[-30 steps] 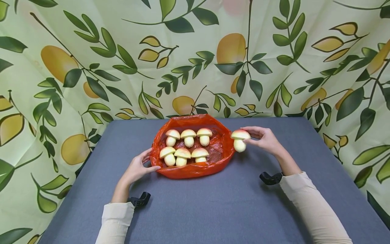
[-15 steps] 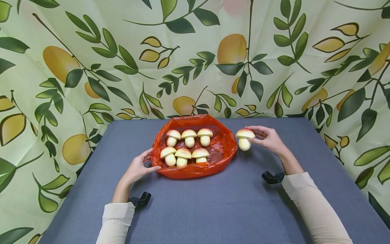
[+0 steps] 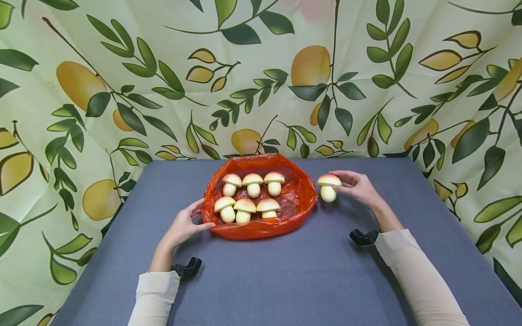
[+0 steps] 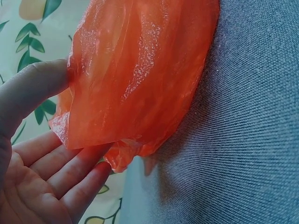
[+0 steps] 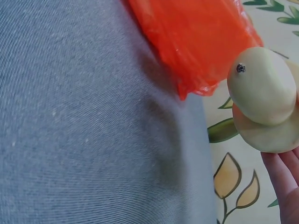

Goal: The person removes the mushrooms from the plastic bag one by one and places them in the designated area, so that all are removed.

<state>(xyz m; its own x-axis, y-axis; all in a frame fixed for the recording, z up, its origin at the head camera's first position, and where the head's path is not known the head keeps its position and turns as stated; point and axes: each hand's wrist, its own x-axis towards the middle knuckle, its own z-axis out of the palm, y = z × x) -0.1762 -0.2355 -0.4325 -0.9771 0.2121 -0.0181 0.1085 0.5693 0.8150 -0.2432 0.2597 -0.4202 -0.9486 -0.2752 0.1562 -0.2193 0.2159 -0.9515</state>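
Note:
A red plastic bag (image 3: 261, 231) lies with its mouth wide, and several toy mushrooms (image 3: 252, 184) with cream stems and reddish-yellow caps sit inside in two rows. My left hand (image 3: 184, 224) holds the bag's left end, thumb at the front and fingers round the side. In the left wrist view some fingertips are hidden behind the bag (image 4: 140, 74). To the right of the bag, my right hand (image 3: 360, 189) pinches another toy mushroom (image 3: 328, 193) by its side, upright, just above the table. The right wrist view shows this mushroom's stem end (image 5: 264, 86) with a small dark spot.
A blue-grey cloth covers the table (image 3: 261, 280). Behind and at the sides hangs a curtain (image 3: 261, 68) printed with leaves and yellow fruit. Black wrist mounts stick out below the left hand (image 3: 188, 267) and the right hand (image 3: 363, 237).
The right hand has moved slightly to the right with its mushroom, away from the bag's edge, then dipped a little. The left hand and the bag stay in place.

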